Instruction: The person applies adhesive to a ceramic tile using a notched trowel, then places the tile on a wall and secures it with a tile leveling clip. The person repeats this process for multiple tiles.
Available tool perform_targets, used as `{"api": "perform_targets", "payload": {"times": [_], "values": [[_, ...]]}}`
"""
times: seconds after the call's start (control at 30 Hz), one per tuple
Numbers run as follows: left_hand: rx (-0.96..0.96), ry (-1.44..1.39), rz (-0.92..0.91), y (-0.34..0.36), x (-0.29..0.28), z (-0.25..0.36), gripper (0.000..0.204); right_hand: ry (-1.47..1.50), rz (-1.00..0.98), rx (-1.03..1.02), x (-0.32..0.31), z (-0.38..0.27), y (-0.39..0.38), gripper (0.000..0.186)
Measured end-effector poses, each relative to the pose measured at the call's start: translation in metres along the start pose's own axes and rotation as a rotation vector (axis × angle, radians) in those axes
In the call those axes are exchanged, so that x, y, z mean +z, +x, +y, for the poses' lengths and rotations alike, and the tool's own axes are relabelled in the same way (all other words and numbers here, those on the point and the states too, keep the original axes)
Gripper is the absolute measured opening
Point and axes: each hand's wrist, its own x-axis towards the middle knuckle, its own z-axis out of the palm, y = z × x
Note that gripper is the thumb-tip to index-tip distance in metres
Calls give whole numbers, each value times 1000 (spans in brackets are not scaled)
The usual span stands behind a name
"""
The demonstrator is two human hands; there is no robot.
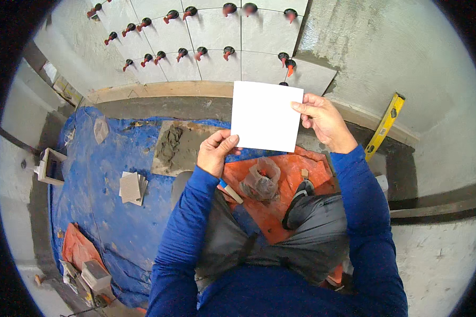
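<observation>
Both hands hold a square white tile (267, 117) up in front of the wall, its plain face toward me. My left hand (216, 152) pinches the lower left corner, thumb in front and fingers curled behind. On the upper right edge my right hand (323, 120) has its thumb on the face, with the other fingers partly hidden behind. Beyond the tile, large pale wall tiles (215, 34) carry rows of red and black levelling knobs (228, 52). The held tile overlaps the lower edge of this tiling and hides part of it.
A wooden batten (164, 90) runs under the wall tiles. The yellow spirit level (384, 126) leans at the right. Grey mortar lies on a board (161, 165) over the blue tarp (90, 174), near stacked small tiles (129, 188). A clear plastic bag (261, 179) sits on orange sheeting (314, 164).
</observation>
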Motion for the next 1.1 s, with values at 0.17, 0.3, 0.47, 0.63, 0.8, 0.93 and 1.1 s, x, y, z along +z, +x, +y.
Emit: {"api": "perform_targets", "payload": {"times": [0.17, 0.3, 0.47, 0.63, 0.8, 0.93, 1.1], "values": [[70, -151, 155, 6, -9, 1, 18, 10, -156, 80, 8, 0, -5, 15], [114, -286, 249, 15, -19, 1, 24, -43, -245, 147, 20, 10, -5, 21], [126, -301, 258, 16, -25, 0, 28, -139, -271, 120, 21, 15, -1, 24], [102, -297, 65, 11, -22, 8, 17, -104, -228, -7, 13, 2, -2, 27], [-138, -77, -191, 1, 0, 6, 17, 58, -10, -119, 2, -10, -2, 27], [-321, -43, -355, -8, 23, -6, 18, -94, 16, -158, -13, -9, -1, 28], [-466, 23, -403, -13, 50, -21, 25, -299, -106, -208, -18, -5, -2, 27]]}}
